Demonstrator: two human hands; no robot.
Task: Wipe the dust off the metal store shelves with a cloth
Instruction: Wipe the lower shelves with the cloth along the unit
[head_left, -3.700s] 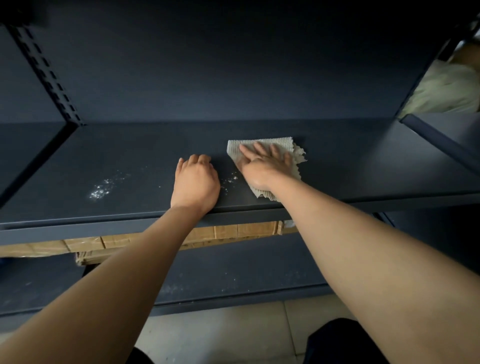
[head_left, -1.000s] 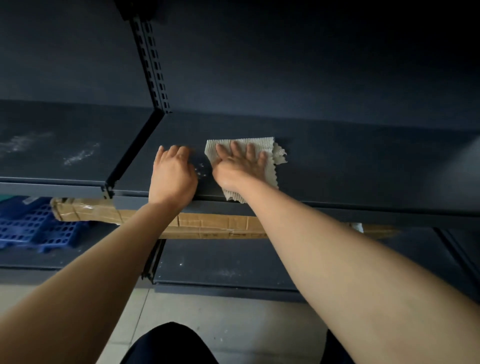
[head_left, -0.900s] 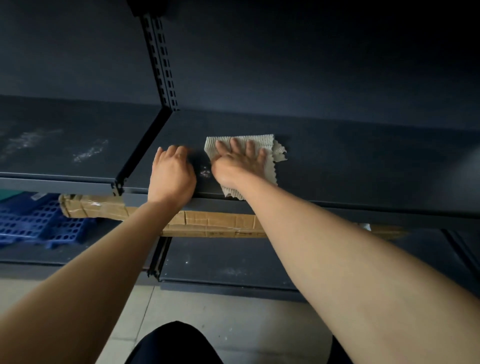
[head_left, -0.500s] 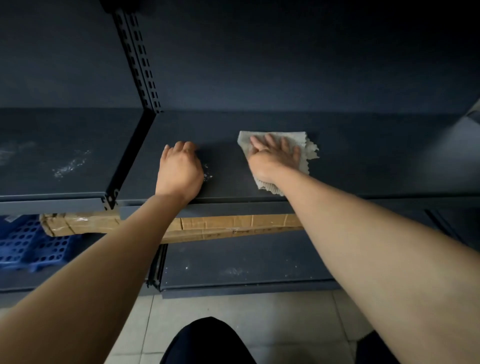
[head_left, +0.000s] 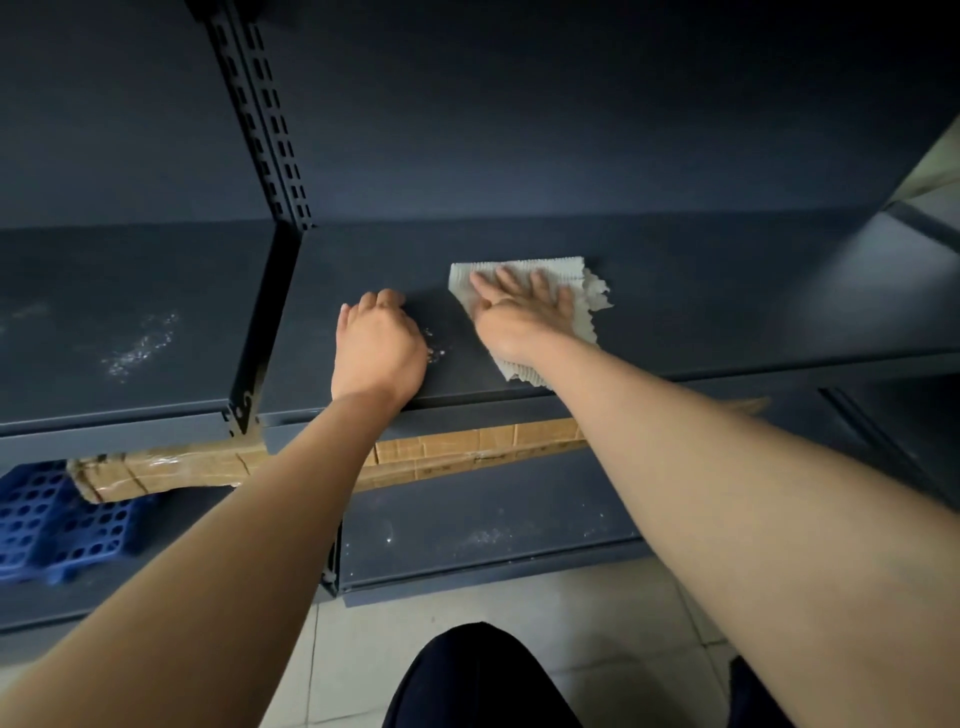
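Right hand (head_left: 524, 317) is pressing flat, fingers straight and spread, on the cloth (head_left: 535, 312) lying on the shelf (head_left: 701, 312). Left hand (head_left: 378, 353) is resting beside it, fingers curled under, holding nothing. Dust specks (head_left: 434, 345) are sitting between the hands.

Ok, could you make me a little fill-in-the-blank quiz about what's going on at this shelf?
1. The right hand presses flat on a pale ____ on the dark shelf.
2. The left hand rests on that shelf, holding ____.
3. White specks of ____ lie between the two hands.
4. Below, a ____ plastic crate sits by the left end of a long cardboard box.
Missing words: cloth, nothing, dust, blue.
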